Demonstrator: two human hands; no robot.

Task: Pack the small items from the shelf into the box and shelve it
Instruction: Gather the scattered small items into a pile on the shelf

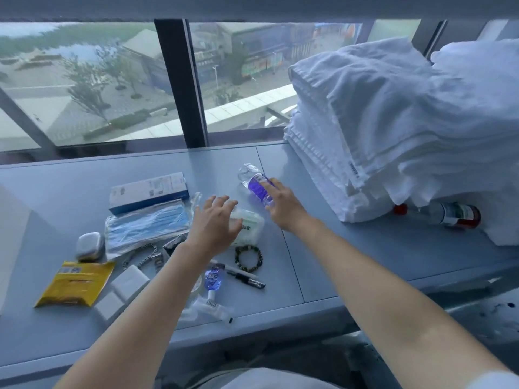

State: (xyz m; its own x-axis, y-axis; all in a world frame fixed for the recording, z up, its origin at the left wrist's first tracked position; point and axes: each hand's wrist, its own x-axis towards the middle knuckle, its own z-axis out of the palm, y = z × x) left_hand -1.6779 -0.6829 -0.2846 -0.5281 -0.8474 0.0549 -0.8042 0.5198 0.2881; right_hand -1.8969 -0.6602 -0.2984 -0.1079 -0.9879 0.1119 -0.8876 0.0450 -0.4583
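We see the right hand reaching out over the grey shelf, its fingers laid along a small clear bottle with a purple label that lies on its side — whether they curl under it we cannot tell. The left hand is spread, fingers apart and slightly bent, over a small clear box of cotton swabs, the thumb at the box's near edge; we cannot tell if it actually touches. Just below the swab box lies a beaded bracelet, and nearer us two pens and a small tube with a blue label, with a white barcoded packet beside the forearm. To the left of the left hand sits a clear pack of blue face masks, and behind it a long blue-and-white carton. Further left lie a small silver case, a metal chain, a yellow packet and two white blocks. To the right a tall stack of folded white towels stands on the shelf, with a brown bottle lying at its foot — partly tucked under the cloth. Beyond the shelf a window looks down on a street.
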